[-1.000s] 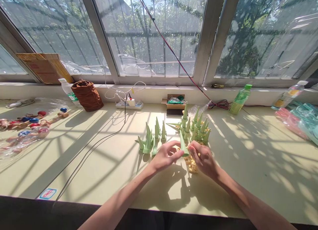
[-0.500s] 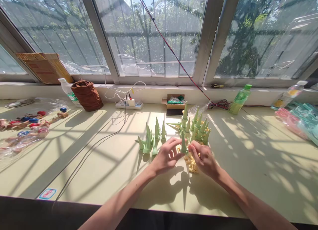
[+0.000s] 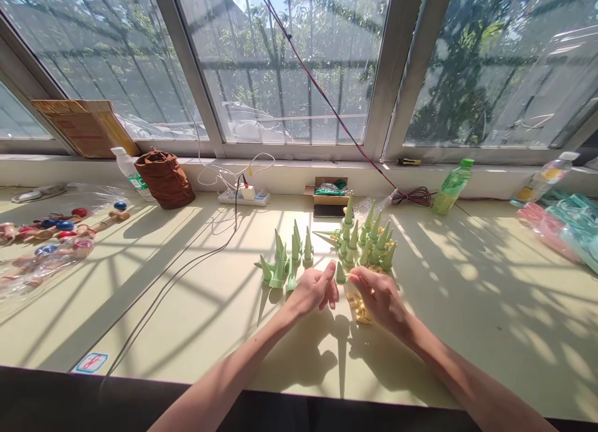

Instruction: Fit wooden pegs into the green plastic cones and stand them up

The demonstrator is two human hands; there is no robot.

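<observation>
A pale green cone-shaped piece is held up in front of me, its side pinched by the thumb and fingers of my right hand. My left hand is just left of the cone, thumb raised and fingers apart, with no object visible in it. Small yellow pieces lie in a pile beneath my right hand, which partly covers them. Behind it stands a cluster of green cones, some with yellow bits attached. Another group of green cones is to the left of my left hand.
A small open carton and a dark flat object are at the back. A power strip has cables crossing the table. Further left are a brown bag and wooden toys; a green bottle stands right.
The cone has tipped and shifted slightly left in my right hand, looking shorter now. My left hand has drawn back from it, thumb lifting.
</observation>
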